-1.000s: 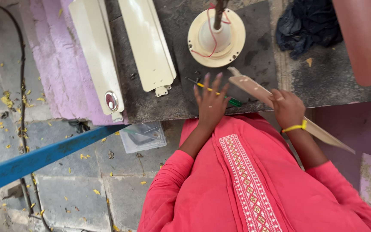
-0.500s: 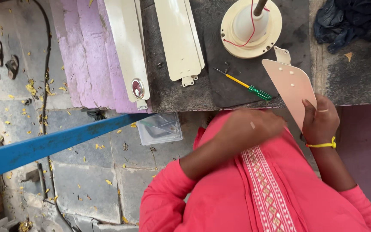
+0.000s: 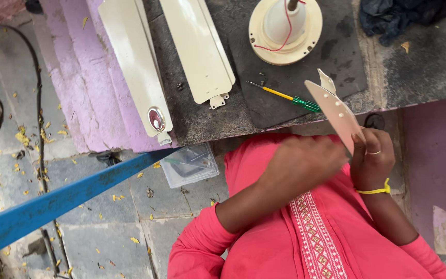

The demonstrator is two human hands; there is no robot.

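Your right hand (image 3: 371,157), lower right of centre in the frame, has its fingers clamped on the narrow end of a flat cream fan blade (image 3: 336,114). The blade is thin sheet metal, smooth, with small holes near its tip and a bent mounting tab at the top. It tilts up and left from your grip, its tip over the worktop edge. There is a ring on one finger and a yellow band at the wrist.

Your left hand (image 3: 305,163) sits just left of the blade's lower end, curled, blurred. Cannot tell if its fingers are closed on the blade or only against it.

The worktop (image 3: 429,67) is rough dark grey stone, speckled, with a darker rubbery mat (image 3: 311,77) on it. On the mat, near the blade tip, lies a screwdriver (image 3: 285,96) with a yellow shaft and green handle. At upper centre, a round cream fan motor housing (image 3: 285,31), glossy, with a red wire. Two more long cream blades (image 3: 197,51) lie flat at upper left, one overhanging a purple painted ledge (image 3: 78,77). Dark crumpled cloth (image 3: 403,15) at upper right.

Below the worktop, a clear plastic box (image 3: 189,164) rests on a grey tiled floor, and a blue painted beam (image 3: 63,201) runs diagonally across the lower left.
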